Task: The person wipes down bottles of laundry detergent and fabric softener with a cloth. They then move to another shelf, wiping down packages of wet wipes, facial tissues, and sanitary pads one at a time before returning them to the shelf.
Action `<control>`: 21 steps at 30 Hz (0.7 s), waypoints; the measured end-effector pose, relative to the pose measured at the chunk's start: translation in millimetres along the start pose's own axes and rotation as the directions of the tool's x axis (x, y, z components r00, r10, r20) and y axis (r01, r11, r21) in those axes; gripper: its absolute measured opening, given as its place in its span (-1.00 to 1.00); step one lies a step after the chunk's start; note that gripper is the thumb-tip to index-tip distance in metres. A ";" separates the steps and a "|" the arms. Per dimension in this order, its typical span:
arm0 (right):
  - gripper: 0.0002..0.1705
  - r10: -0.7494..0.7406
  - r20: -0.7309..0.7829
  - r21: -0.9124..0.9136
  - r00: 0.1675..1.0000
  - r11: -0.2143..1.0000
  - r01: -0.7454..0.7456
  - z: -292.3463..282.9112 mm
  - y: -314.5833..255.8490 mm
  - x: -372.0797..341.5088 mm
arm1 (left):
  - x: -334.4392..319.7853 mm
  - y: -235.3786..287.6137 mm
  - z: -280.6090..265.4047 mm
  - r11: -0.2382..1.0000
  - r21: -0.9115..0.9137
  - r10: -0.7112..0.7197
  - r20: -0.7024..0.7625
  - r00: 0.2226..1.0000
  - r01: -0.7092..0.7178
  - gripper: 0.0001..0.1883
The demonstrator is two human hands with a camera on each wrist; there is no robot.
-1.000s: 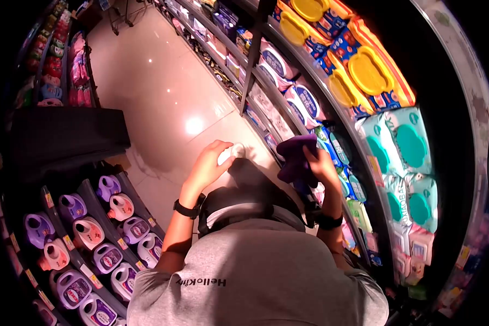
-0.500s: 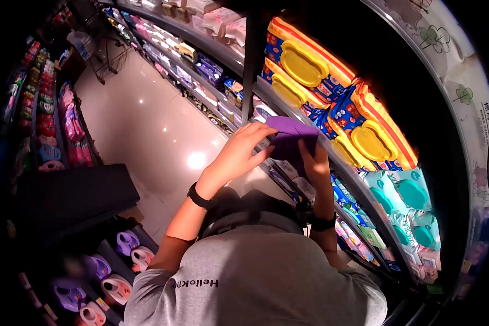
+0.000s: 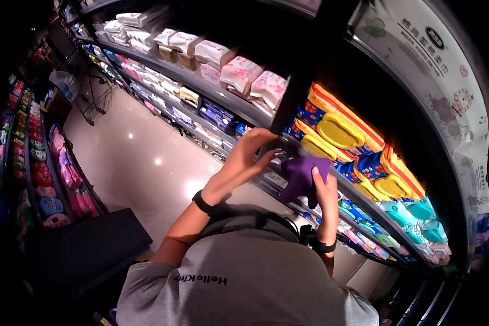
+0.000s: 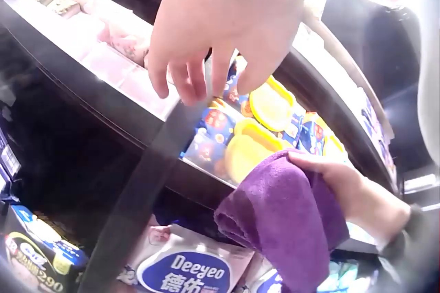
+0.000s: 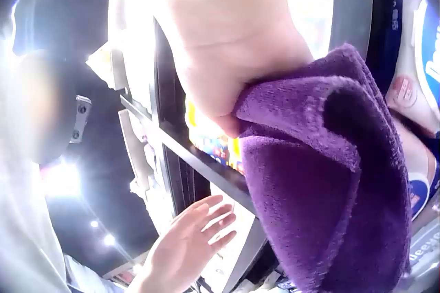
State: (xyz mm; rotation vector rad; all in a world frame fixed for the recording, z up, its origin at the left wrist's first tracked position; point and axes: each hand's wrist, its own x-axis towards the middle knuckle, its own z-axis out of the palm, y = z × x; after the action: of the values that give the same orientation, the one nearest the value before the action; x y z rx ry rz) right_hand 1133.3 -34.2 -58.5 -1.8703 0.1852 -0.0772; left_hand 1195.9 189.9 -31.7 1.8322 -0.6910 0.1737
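A folded purple cloth [image 3: 299,179] with a fuzzy, towel-like surface hangs from my right hand [image 3: 325,191], which pinches it with the thumb on top. The cloth [image 5: 323,197] droops in loose folds in the right wrist view. My left hand [image 3: 243,160] is raised beside it, close to a dark upright post [image 4: 137,197] of the shelving. In the left wrist view its fingers point down, loosely bent, overlapping the top of that post. Nothing shows in the left palm [image 5: 180,252] in the right wrist view, where the fingers are spread.
Orange and blue wipes packs with yellow lids [image 3: 339,130] fill the shelf ahead, with teal-lidded packs [image 3: 402,214] to the right. Pink and white tissue packs [image 3: 242,73] line the upper shelf. A dark box-like block [image 3: 87,247] stands at left beside the tiled aisle floor [image 3: 125,146].
The white object seen in my left hand a second ago no longer shows there. That hand met the cloth, then came away from it. The view has swung toward the shelf.
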 end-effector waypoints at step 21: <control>-0.65 0.011 -0.203 -0.087 0.979 0.996 -0.029 138.6 -46.5 -42.7 | 134.6 -37.0 -126.0 0.441 0.668 0.379 0.466 0.799 -0.599 -0.25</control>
State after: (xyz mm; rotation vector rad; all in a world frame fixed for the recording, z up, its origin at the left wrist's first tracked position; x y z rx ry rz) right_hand 1115.7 117.1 -54.5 -1.9491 0.3525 -0.2497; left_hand 1352.4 261.5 44.2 2.4731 -1.5330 0.7710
